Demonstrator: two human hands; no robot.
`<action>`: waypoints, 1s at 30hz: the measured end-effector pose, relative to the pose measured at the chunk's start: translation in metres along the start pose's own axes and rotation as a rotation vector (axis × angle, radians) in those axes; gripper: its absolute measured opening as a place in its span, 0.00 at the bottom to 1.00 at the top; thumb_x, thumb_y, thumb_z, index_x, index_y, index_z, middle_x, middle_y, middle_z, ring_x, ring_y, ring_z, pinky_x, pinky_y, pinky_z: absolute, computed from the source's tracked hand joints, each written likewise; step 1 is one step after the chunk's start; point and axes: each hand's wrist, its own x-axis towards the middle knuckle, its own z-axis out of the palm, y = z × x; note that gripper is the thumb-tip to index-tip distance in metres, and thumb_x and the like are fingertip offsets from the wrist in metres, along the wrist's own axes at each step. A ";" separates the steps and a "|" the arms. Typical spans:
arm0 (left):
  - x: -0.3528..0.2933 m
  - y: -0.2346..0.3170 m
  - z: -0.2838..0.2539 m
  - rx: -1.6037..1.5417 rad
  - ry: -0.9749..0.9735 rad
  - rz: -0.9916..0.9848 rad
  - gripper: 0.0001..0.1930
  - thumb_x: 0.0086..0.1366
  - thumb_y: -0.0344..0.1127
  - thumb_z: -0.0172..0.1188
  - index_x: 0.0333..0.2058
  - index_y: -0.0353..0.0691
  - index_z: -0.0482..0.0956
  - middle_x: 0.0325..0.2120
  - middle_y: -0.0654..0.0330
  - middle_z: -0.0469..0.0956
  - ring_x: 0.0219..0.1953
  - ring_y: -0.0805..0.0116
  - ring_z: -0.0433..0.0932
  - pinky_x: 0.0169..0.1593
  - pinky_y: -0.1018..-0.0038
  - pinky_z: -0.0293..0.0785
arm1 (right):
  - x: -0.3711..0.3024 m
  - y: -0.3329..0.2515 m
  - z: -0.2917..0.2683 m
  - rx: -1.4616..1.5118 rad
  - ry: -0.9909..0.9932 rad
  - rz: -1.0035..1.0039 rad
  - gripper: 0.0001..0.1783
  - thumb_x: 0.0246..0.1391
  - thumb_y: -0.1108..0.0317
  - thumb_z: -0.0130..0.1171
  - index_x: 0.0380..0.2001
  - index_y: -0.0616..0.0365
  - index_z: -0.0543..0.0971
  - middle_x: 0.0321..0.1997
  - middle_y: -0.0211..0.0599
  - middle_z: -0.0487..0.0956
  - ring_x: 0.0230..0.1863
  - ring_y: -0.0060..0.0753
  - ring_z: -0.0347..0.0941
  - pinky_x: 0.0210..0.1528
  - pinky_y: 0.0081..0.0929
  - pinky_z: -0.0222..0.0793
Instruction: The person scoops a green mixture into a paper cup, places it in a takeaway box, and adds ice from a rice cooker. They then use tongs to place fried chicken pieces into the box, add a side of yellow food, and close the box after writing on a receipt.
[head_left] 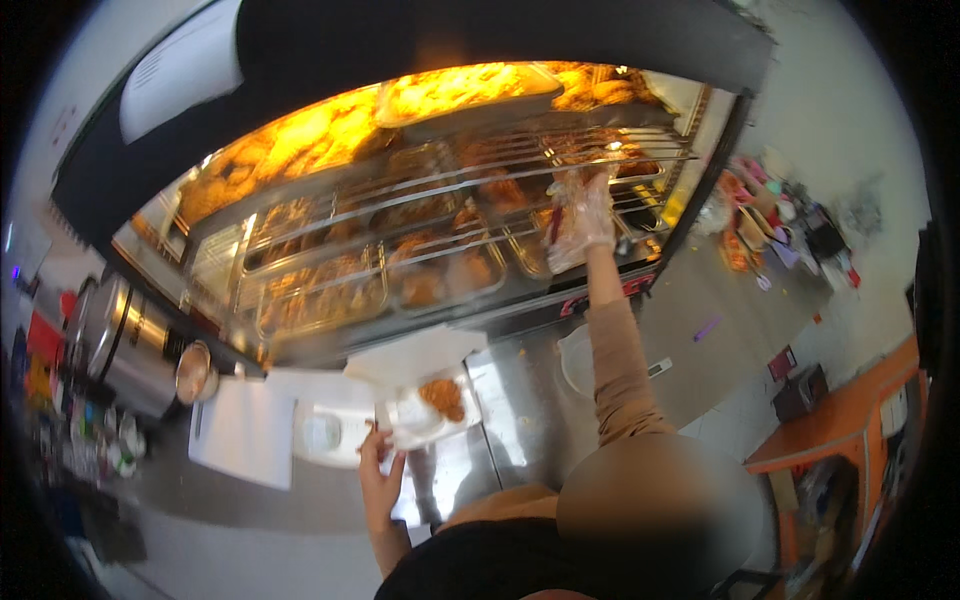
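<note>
My left hand (378, 470) is at the near left corner of an open white takeaway box (465, 395), its bent fingers and thumb on the edge. Inside the box lies a brown, crumbly-looking piece of fried food (442, 398). My right arm stretches up into a lit food warmer cabinet (500, 315). A loose clear plastic glove covers my right hand (595, 215), which is over the metal trays at the cabinet's right end. Glare and blur hide its fingertips. A dark red strip (555, 222) shows beside the glove.
Wire rack bars (450, 180) cross above trays of browned food (325, 290). Left of the box lie a second open white container (322, 432) and a white board or sheet (243, 425). A round pale lid or dish (578, 360) sits below my right forearm. An orange-topped table (840, 410) stands right.
</note>
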 end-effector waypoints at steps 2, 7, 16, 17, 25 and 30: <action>-0.005 0.001 -0.004 -0.045 0.039 0.017 0.18 0.51 0.24 0.56 0.43 0.38 0.68 0.50 0.53 0.67 0.40 0.68 0.68 0.43 0.75 0.65 | -0.002 -0.007 -0.001 -0.230 -0.327 -0.039 0.18 0.53 0.60 0.43 0.41 0.63 0.68 0.40 0.43 0.73 0.41 0.42 0.69 0.43 0.34 0.66; -0.025 0.020 -0.015 0.118 0.155 -0.092 0.16 0.52 0.27 0.55 0.41 0.39 0.70 0.37 0.62 0.72 0.38 0.70 0.69 0.41 0.74 0.63 | -0.045 -0.074 -0.074 0.300 0.177 -0.102 0.23 0.57 0.58 0.40 0.46 0.68 0.67 0.47 0.48 0.70 0.48 0.43 0.67 0.49 0.34 0.62; -0.034 0.015 -0.027 0.173 0.057 -0.127 0.16 0.52 0.28 0.56 0.42 0.39 0.69 0.38 0.59 0.71 0.38 0.67 0.70 0.42 0.72 0.64 | -0.294 -0.120 -0.098 0.088 -0.971 -0.659 0.17 0.43 0.68 0.49 0.41 0.56 0.70 0.43 0.48 0.69 0.44 0.58 0.62 0.48 0.49 0.55; -0.032 0.017 -0.028 0.171 0.050 -0.142 0.16 0.52 0.28 0.57 0.42 0.39 0.69 0.38 0.59 0.71 0.38 0.67 0.70 0.42 0.72 0.64 | -0.294 -0.127 -0.096 -0.021 -0.944 -0.686 0.17 0.44 0.67 0.48 0.41 0.55 0.69 0.43 0.49 0.68 0.44 0.59 0.62 0.48 0.50 0.55; -0.020 0.019 -0.025 0.166 0.042 -0.118 0.16 0.52 0.27 0.55 0.42 0.38 0.69 0.36 0.59 0.72 0.38 0.67 0.70 0.42 0.70 0.63 | -0.207 -0.128 -0.117 0.038 -1.613 0.031 0.30 0.37 0.53 0.55 0.47 0.50 0.66 0.39 0.46 0.73 0.46 0.44 0.67 0.48 0.34 0.61; -0.006 0.009 -0.015 0.112 -0.047 -0.093 0.16 0.54 0.30 0.57 0.43 0.39 0.69 0.37 0.61 0.72 0.37 0.71 0.71 0.42 0.72 0.65 | -0.212 -0.062 -0.135 1.200 -1.456 0.941 0.28 0.44 0.61 0.52 0.51 0.59 0.63 0.45 0.46 0.71 0.47 0.42 0.68 0.49 0.33 0.64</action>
